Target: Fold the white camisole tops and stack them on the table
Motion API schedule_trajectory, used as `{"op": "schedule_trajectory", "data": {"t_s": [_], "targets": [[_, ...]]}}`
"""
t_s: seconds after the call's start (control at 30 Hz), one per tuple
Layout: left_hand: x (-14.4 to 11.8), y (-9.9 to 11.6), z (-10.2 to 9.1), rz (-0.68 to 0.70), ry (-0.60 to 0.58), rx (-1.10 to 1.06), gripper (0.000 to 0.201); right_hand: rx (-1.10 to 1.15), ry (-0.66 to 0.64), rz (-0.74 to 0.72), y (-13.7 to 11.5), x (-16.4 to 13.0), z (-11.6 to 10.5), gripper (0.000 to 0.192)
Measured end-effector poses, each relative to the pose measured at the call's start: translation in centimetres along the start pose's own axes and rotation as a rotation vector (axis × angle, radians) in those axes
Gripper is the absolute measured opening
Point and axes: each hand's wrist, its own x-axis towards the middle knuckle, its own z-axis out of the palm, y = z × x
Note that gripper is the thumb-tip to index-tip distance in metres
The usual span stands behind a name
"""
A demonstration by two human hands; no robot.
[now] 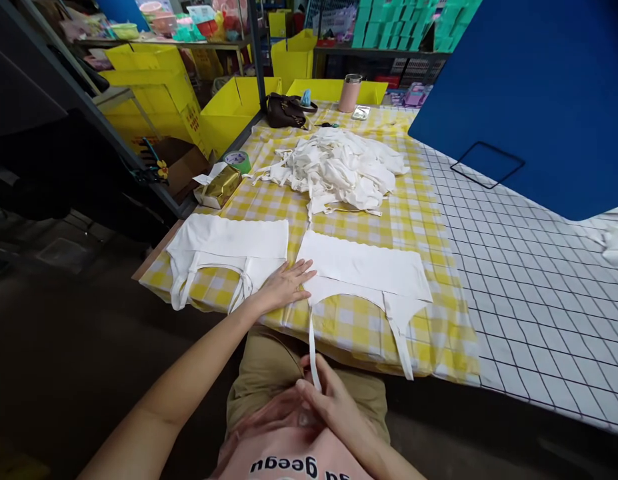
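Observation:
Two white strappy garments, looking like cropped camisoles, lie side by side near the table's front edge. My left hand (286, 287) rests flat between them, fingers stretched out onto the left edge of the right-hand camisole (363, 267). Below the table edge, my right hand (329, 393) pinches a white strap (313, 340) hanging from that same garment. Its other strap (401, 347) droops over the edge on the right. The left-hand camisole (233, 237) is spread out with looped straps, partly behind my left wrist.
A heap of white garments (343, 167) lies farther back on the yellow checked cloth (413, 220). At left are a gold packet (219, 187) and green tape roll (237, 161). A bag (286, 111) and pink cup (349, 93) stand behind. A blue board (533, 100) occupies the right.

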Motion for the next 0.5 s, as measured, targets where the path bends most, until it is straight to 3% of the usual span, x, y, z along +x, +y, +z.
{"op": "schedule_trajectory", "data": {"t_s": [0.1,0.2,0.33,0.4,0.5], "targets": [[0.0,0.0,-0.1,-0.001,-0.004,-0.006,0.052,-0.168,0.284,-0.075,-0.7,-0.9,-1.2,0.029],[0.0,-0.1,-0.1,0.004,-0.004,-0.008,0.053,-0.478,0.348,-0.106,-1.1,-1.5,-2.8,0.023],[0.0,-0.1,-0.1,0.001,-0.015,-0.028,0.053,-0.677,0.217,-0.05,-1.9,-2.8,-4.4,0.038],[0.0,0.0,-0.2,-0.001,-0.02,-0.038,0.052,-0.595,0.073,0.117,-2.5,-3.3,-4.7,0.04],[-0.1,0.1,-0.5,-0.007,-0.027,-0.042,0.052,-0.295,-0.074,0.316,-3.3,-3.9,-5.0,0.039]]}}
